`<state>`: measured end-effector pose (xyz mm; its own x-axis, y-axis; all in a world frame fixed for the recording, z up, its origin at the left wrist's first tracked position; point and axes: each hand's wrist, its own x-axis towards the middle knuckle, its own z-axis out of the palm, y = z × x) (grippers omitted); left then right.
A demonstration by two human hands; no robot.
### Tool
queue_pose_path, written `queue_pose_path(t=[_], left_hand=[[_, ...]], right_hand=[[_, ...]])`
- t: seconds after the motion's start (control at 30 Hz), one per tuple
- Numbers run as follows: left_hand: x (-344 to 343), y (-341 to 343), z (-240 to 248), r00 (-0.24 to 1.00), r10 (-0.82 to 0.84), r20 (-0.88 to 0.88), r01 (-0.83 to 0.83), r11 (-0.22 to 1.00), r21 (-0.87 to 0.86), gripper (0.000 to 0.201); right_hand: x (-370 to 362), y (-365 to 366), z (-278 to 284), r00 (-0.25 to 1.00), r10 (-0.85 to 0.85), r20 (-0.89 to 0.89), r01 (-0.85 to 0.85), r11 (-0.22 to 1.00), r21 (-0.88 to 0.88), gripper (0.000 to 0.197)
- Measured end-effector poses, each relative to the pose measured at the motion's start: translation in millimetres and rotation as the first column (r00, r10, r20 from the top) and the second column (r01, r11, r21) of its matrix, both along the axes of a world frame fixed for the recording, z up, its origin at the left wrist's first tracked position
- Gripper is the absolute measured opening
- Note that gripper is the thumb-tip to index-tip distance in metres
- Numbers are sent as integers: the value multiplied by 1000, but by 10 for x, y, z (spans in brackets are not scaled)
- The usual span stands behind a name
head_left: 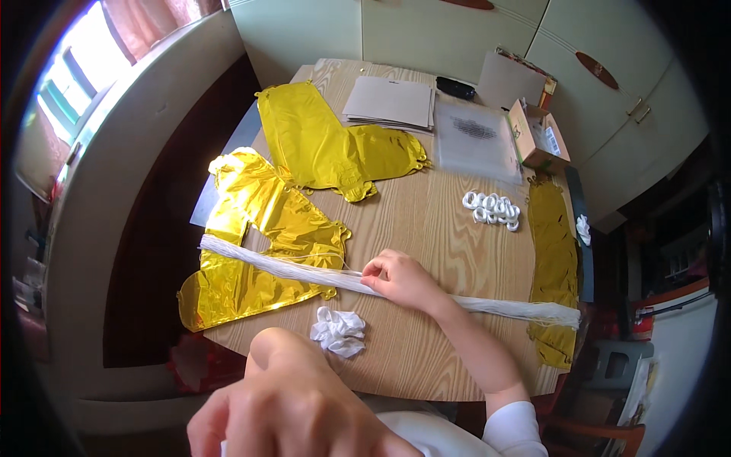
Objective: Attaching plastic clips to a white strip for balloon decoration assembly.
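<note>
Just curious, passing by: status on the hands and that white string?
Right hand pinching white string bundle on table. Left hand raised close to camera, grip unclear. Crumpled white wad beside the string.

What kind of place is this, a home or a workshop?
Probably a room in a home: a wooden table stands by pale cupboard doors and a curtained window. Flat gold foil balloons suggest party preparation.

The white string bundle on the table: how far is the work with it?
Done: gold foil balloons lie flat and uninflated; a crumpled white scrap lies near. In hand: the right hand pinches a strand from the string bundle; the left hand is raised close to the camera. Left: most of the bundle is unseparated.
</note>
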<state>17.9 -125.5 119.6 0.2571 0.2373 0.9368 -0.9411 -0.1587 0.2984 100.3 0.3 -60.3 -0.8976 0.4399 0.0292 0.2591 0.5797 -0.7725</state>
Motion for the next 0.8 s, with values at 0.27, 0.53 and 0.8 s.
queue_pose_path(t=[0.27,0.53,0.8], left_hand=[[-324,131,-165,644,698,-313,-760,631,-156,28],[-600,245,-1134,-621,557,-551,-637,51,769,11],[-728,238,-1710,-645,427,-634,-662,104,743,10]], right_hand=[[28,11,-116,998,-63,15,61,993,100,19],[23,-27,-180,997,-76,-24,78,985,152,15],[33,70,-112,1000,-20,-5,20,999,-29,17]])
